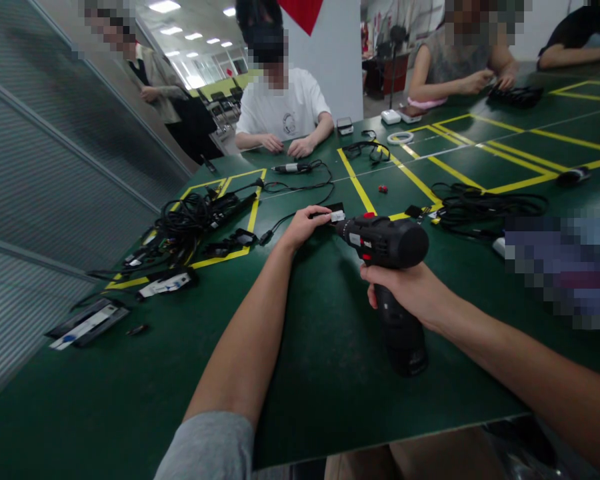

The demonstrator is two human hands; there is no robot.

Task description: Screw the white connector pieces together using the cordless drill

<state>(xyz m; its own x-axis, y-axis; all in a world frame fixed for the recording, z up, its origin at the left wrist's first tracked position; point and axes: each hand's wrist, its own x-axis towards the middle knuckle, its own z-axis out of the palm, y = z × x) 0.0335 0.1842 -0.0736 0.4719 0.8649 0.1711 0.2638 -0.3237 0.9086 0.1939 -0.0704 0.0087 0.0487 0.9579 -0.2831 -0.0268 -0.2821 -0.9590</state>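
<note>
My right hand (400,287) is wrapped round the grip of a black cordless drill (387,241) with red marks. The drill points left, its chuck close to a small black device (337,208) with a white label. On that device rests my left hand (307,223), its fingers pressed together over the near side. A black cable with a plug (266,237) runs up to the device from the left. The exact spot where the drill's tip meets the device is hidden.
Tangled black cables (190,217) and adapters lie left on the green table (180,380). More cables (475,203) lie at right, near a small red item (383,189). Across the table sits a person in a white shirt (290,107); others are at the right and left.
</note>
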